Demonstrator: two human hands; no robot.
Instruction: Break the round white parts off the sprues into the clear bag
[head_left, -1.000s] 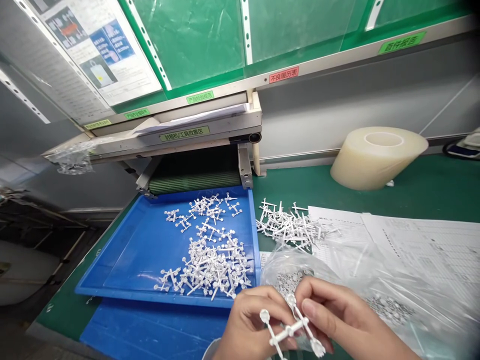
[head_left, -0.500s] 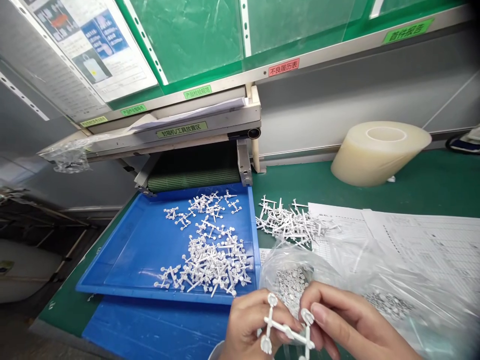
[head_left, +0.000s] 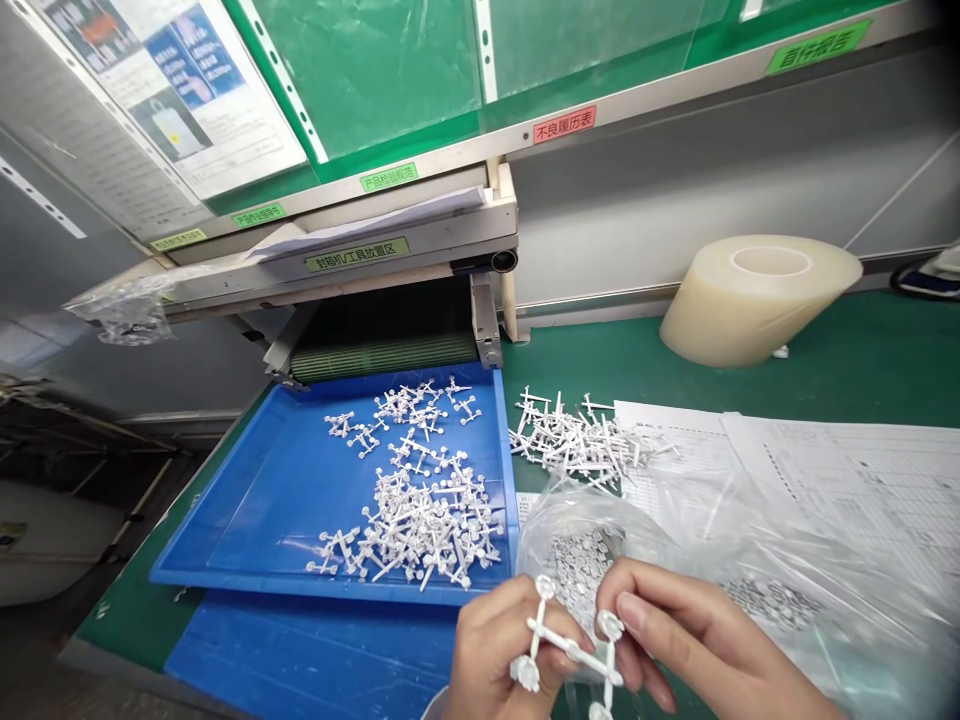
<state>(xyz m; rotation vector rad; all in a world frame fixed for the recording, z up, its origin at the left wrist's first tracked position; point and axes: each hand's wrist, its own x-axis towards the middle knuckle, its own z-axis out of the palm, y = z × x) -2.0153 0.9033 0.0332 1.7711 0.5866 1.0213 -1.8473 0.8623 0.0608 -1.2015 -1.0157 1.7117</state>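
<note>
A white plastic sprue [head_left: 555, 634] with small round parts at its branch ends is held between both hands at the bottom of the view. My left hand [head_left: 491, 650] grips its stem, with fingers curled behind it. My right hand [head_left: 675, 630] pinches the round part at the upper right branch between thumb and forefinger. Just behind the hands, a clear plastic bag [head_left: 637, 530] lies with its mouth open and many small round white parts [head_left: 581, 565] inside. Left of it, a blue tray [head_left: 247, 520] bears a heap of similar sprues [head_left: 427, 520].
Behind the bag lies a pile of bare white sprue sticks [head_left: 566, 435], partly beside printed sheets [head_left: 847, 470]. A large roll of clear film [head_left: 750, 305] stands at the back right. A conveyor end [head_left: 382, 355] with a green belt overhangs the tray's far edge.
The sprue has tilted slightly in the hands, and its lower left round part has shifted left. Both hands stay close together over the bag. The view has moved a little.
</note>
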